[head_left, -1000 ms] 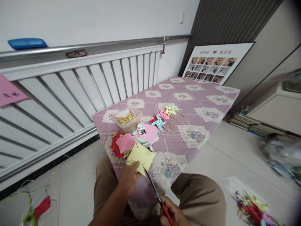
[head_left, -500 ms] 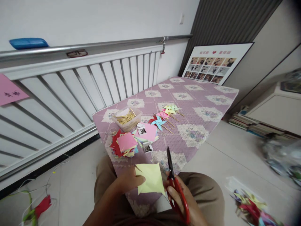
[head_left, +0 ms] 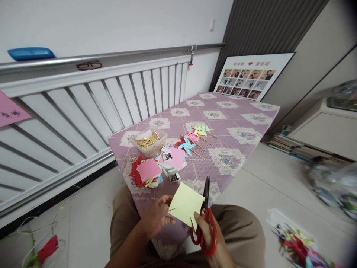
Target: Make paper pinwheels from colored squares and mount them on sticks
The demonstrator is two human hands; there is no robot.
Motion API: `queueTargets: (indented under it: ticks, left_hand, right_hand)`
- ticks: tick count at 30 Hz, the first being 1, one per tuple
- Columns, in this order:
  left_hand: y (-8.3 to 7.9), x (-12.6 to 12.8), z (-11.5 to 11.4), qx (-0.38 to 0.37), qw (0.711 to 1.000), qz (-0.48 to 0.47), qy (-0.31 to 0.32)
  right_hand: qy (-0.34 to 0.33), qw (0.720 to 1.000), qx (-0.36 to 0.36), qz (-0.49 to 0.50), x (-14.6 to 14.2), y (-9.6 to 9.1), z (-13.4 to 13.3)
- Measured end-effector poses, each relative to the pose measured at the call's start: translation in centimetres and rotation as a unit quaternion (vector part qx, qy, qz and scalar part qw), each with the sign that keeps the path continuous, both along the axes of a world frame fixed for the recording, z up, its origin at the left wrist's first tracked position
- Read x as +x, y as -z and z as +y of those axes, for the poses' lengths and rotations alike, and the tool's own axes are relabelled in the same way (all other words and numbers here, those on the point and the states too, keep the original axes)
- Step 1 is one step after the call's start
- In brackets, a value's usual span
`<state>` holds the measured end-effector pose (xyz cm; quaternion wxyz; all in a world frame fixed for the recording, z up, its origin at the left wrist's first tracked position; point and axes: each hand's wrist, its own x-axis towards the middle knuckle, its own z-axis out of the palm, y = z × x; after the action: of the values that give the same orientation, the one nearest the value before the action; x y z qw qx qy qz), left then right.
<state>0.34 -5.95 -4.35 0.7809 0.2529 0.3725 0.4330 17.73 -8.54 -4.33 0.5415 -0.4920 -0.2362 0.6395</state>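
My right hand grips a pair of scissors with red handles and dark blades pointing up and away. Its thumb also presses on the right-hand lower part of a pale yellow paper square. Slits run inward from the square's corners. At the paper's left corner is my left hand, its fingers apart around that corner; whether they touch it is hard to see. Just beyond lie a stack of coloured paper squares, pink on top, and a small open box of metal pins.
A plastic box of thin sticks and finished paper pinwheels sit on the purple tablecloth. More pinwheels lie on the floor at right. A radiator borders the table's left; a photo board leans behind.
The yellow square has been turned and tilted, moving up and right. My left thumb has come off its face, and my right thumb now presses on it. The scissors have shifted slightly right.
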Motion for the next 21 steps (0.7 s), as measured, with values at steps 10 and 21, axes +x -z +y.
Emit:
queueTargets:
  ticks: [10, 21]
  left_hand:
    - [0.6, 4.1, -1.7, -0.037, 0.998, 0.007, -0.059]
    - [0.0, 4.4, -1.3, -0.151, 0.985, -0.060, -0.054]
  right_hand:
    - [0.044, 0.997, 0.027, -0.048, -1.0, -0.2, 0.2]
    - [0.033, 0.995, 0.007, -0.099, -1.3, 0.4, 0.0]
